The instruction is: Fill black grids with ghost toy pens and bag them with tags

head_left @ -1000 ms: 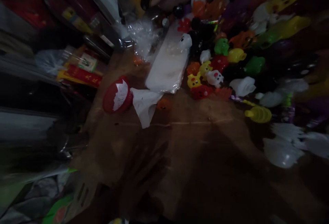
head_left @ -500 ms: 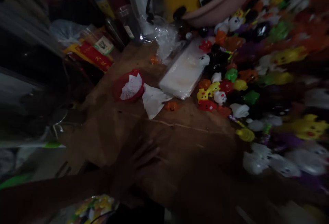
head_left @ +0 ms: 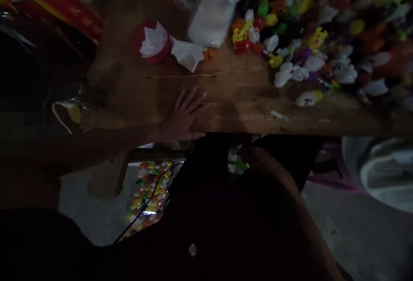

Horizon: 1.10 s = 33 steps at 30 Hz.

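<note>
My left hand [head_left: 184, 116] rests on the wooden table [head_left: 129, 96] near its front edge, palm down with the fingers spread and nothing in it. Past its fingertips lie a creased white paper [head_left: 187, 54] and a small orange pumpkin-like figure [head_left: 209, 55]. Below the table edge, over dark clothing, is my right hand [head_left: 258, 156]. Its fingers are lost in shadow, and a pale green and white patch [head_left: 238, 164] shows beside them. Whether that hand holds anything cannot be made out.
A red bowl [head_left: 161, 55] holds paper scraps. Behind it lies a stack of clear plastic bags [head_left: 209, 14]. Small colourful figures [head_left: 318, 38] heap up on the right. A bag of coloured pieces [head_left: 151, 186] sits below, and a white bucket [head_left: 387, 169] stands at right.
The view has tilted down, so the table appears higher and my lap shows. My right hand has come into view below the table edge. My left hand stays spread on the wood.
</note>
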Available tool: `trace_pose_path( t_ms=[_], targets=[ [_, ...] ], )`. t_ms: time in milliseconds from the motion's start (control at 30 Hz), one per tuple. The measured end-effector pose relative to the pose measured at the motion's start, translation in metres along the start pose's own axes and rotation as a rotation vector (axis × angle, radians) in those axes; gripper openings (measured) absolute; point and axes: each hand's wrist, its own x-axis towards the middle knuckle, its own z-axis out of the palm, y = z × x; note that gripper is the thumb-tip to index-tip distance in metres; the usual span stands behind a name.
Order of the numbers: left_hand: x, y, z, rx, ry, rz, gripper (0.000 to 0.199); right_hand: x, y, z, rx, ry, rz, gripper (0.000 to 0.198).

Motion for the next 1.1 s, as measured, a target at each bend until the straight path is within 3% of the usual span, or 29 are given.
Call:
trace_pose_path(
  t_ms=[67,167,367,467,567,667,733,800,900,1000,1100],
  targets=[
    [-0.002,-0.001,0.0,0.017,0.025,0.04,0.093,-0.032,-0.001,-0.001,0.186,0.019,0.007,0.024],
    [-0.004,-0.001,0.003,0.047,0.057,0.072,0.087,-0.054,-0.008,-0.006,0.386,0.207,0.026,0.038],
    [-0.001,-0.001,0.011,0.042,0.14,0.085,0.084,-0.032,-0.012,-0.011,0.514,0.444,-0.032,0.051],
    [-0.003,-0.001,0.011,0.003,0.172,0.12,0.079,-0.007,-0.017,-0.026,0.396,0.545,-0.117,0.041],
    [-0.004,0.003,0.011,-0.021,0.22,0.156,0.068,0.029,-0.037,-0.044,0.097,0.672,-0.15,0.032],
    [0.008,0.014,0.012,-0.076,0.341,0.097,0.051,0.063,-0.059,-0.048,-0.233,0.838,-0.092,0.038],
    [0.028,0.024,0.014,-0.131,0.45,0.018,0.043,0.072,-0.062,-0.039,-0.321,0.891,-0.108,0.045],
    [0.055,0.036,0.017,-0.184,0.524,-0.079,0.044,0.064,-0.049,-0.026,-0.326,0.916,-0.205,0.049],
    [0.1,0.051,0.024,-0.217,0.478,-0.175,0.055,0.03,-0.011,-0.016,-0.332,0.998,-0.299,0.041],
    [0.137,0.066,0.03,-0.231,0.435,-0.148,0.057,-0.006,0.029,-0.035,-0.337,1.11,-0.26,0.033],
    [0.159,0.088,0.028,-0.332,0.512,-0.08,0.052,-0.019,0.046,-0.07,-0.234,1.219,-0.212,0.032]
  ],
)
